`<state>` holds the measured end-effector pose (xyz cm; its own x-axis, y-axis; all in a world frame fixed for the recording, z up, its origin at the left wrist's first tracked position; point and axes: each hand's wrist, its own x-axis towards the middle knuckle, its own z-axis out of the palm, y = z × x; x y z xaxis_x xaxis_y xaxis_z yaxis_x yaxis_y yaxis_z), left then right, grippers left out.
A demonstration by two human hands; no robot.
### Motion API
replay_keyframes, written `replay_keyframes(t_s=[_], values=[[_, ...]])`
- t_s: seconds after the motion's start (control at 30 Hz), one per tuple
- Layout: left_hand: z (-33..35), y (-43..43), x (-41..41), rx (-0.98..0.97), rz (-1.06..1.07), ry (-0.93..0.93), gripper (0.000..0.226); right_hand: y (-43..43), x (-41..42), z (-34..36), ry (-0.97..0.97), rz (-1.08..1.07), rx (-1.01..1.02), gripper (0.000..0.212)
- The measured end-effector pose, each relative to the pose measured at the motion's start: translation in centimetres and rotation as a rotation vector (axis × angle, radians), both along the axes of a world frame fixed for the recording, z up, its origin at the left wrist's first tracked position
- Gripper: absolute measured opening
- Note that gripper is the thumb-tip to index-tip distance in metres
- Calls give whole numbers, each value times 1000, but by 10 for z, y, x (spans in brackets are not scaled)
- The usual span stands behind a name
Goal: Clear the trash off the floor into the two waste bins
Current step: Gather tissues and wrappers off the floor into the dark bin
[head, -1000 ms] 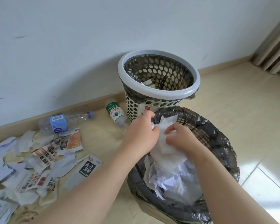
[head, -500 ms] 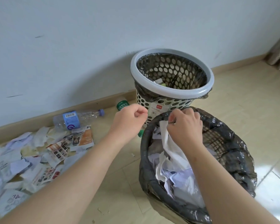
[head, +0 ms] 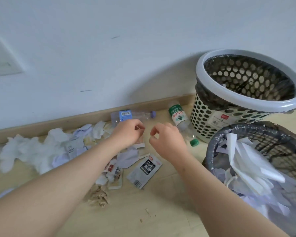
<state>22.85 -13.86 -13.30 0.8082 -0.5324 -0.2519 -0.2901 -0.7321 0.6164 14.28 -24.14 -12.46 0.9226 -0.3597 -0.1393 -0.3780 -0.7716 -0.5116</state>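
风吃海带 on packet; 农夫山泉 on green-label btl.

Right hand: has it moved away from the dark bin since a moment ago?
Yes. The right hand has left the rim of the dark wire bin lined with a black bag and gone left, over the littered floor.
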Motion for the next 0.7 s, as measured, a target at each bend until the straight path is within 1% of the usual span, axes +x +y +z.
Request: replay_keyframes(t_s=[0.07,0.13,0.2,0.3,0.4,0.47,0.53,0.6,0.63,0.67,0.7], values=[[-8,18,8,71,-6,3,20,12,8,-14,90,31,82,12],[-14,39,14,154,-44,12,23,22,13,-29,162,63,111,7],[-19,58,18,219,-93,28,26,30,17,-43,218,89,94,13],[-30,82,19,302,-155,61,25,42,16,-61,308,166,7,22],[-46,102,21,289,-148,62,24,52,17,-76,370,234,-50,25],[-59,116,24,295,-139,-39,25,57,19,-82,393,231,-40,26],[-76,134,26,309,-117,-218,29,64,22,-88,388,184,0,28],[-87,155,29,274,-102,-428,29,77,27,-94,355,138,44,29],[-94,166,30,243,-59,-525,27,87,30,-97,346,132,65,30],[-100,177,32,252,10,-583,26,94,33,-100,336,127,92,31],[-105,185,33,293,92,-598,31,102,35,-102,325,121,118,32]])
